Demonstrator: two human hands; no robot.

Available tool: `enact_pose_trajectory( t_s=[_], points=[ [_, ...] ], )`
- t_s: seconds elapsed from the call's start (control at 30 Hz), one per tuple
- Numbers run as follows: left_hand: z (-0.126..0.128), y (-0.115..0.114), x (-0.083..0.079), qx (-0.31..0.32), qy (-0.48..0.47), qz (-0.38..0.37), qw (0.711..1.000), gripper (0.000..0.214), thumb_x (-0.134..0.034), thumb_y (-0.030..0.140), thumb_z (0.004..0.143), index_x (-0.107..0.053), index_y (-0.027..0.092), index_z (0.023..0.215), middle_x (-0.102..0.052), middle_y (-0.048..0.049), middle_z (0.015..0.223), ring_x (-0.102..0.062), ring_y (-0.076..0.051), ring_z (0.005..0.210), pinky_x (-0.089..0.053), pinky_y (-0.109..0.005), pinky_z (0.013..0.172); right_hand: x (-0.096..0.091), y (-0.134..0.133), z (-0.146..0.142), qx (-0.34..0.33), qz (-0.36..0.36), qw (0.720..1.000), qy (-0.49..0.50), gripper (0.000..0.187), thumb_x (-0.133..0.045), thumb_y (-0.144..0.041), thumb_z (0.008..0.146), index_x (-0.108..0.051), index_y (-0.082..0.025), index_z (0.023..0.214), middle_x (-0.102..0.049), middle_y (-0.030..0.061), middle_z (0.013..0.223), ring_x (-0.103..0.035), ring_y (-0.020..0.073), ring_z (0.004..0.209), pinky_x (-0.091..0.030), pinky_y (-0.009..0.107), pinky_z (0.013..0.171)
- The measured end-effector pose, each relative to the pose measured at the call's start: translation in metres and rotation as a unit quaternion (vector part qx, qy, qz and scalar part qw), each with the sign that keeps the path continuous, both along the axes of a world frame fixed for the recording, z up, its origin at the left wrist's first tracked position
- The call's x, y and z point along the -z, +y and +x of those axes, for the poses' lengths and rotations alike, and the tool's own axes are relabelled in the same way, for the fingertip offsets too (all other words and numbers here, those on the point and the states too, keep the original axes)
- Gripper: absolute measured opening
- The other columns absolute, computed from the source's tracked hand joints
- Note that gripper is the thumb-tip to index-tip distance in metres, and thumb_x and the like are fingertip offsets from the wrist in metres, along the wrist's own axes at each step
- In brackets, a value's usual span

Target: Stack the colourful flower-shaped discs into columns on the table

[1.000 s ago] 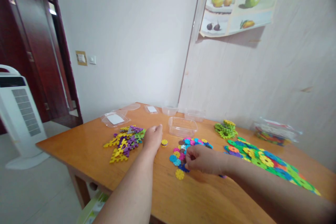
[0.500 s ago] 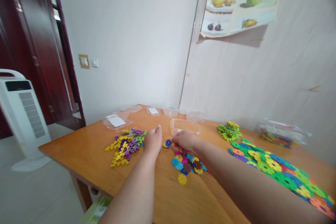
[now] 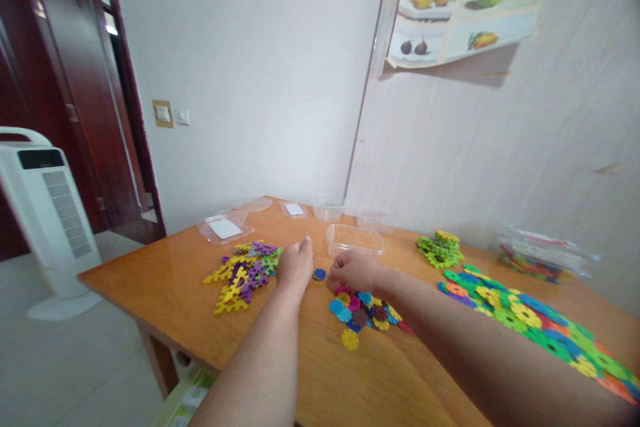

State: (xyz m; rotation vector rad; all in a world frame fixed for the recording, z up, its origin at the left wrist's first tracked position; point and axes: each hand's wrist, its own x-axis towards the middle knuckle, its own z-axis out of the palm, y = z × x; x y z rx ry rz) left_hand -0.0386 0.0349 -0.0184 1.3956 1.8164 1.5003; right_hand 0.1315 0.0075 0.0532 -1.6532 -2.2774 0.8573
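On the table a blue notched disc (image 3: 319,273) lies flat on what looks like a yellow one, between my two hands. Just right of it, my right hand (image 3: 354,269) has its fingers bent together, apart from the blue disc; whether anything small is in them is hidden. My left hand (image 3: 295,264) rests on its side with the thumb up, its other fingers out of sight. A pile of small colourful notched discs (image 3: 357,313) spreads below my right hand. Beside my left hand lies a heap of yellow, purple and green interlocking pieces (image 3: 245,275).
Behind my hands stands a clear plastic tub (image 3: 355,239), with more clear containers and lids (image 3: 225,228) near the wall. To the right are a green linked cluster (image 3: 440,250), a long spread of flower-shaped discs (image 3: 530,320) and a filled clear box (image 3: 543,260).
The blue disc, earlier by my right fingertips, now lies level on the yellow one. My right fingers have drawn away to its right. The left hand keeps its pose.
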Motion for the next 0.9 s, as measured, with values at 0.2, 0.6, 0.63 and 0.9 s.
enact_pose_trajectory(
  t_s=[0.2,0.6,0.63,0.9],
  points=[
    [0.0,0.002,0.001,0.002,0.001,-0.005,1.0,0.055,-0.037,0.058,0.092,-0.063,0.021,0.062,-0.066,-0.0098,0.062,-0.061,-0.022,0.061,-0.036,-0.03,0.056,-0.005,-0.02,0.013,-0.109,-0.053,0.991,-0.053,0.026,-0.082,-0.037,0.066,-0.068,-0.023,0.082,-0.065,-0.0034,0.068,-0.05,0.0081,0.047,-0.034,0.019,0.043],
    [0.001,0.002,0.002,0.007,-0.008,0.0,1.0,0.054,-0.037,0.057,0.093,-0.062,0.02,0.063,-0.069,-0.0103,0.067,-0.062,-0.021,0.062,-0.036,-0.03,0.056,-0.002,-0.01,0.011,-0.057,-0.077,0.995,0.024,0.013,-0.077,-0.018,0.066,-0.064,-0.018,0.068,-0.058,-0.0047,0.055,-0.047,0.008,0.047,-0.033,0.019,0.044],
    [0.001,0.001,0.002,0.005,-0.007,0.0,1.0,0.054,-0.037,0.057,0.093,-0.063,0.02,0.063,-0.069,-0.0103,0.067,-0.062,-0.022,0.063,-0.037,-0.03,0.056,-0.002,-0.006,0.01,-0.044,-0.072,0.996,0.037,0.012,-0.075,-0.019,0.069,-0.064,-0.018,0.066,-0.057,-0.0045,0.055,-0.046,0.0078,0.047,-0.033,0.018,0.044],
    [0.003,-0.003,-0.004,-0.009,0.02,-0.028,0.999,0.054,-0.036,0.054,0.095,-0.065,0.019,0.066,-0.067,-0.0085,0.065,-0.064,-0.021,0.067,-0.039,-0.028,0.058,-0.001,0.012,-0.01,0.06,-0.064,0.99,0.112,0.024,-0.059,-0.023,0.086,-0.052,-0.018,0.064,-0.047,-0.0065,0.048,-0.034,0.0057,0.037,-0.025,0.02,0.038]
  ],
)
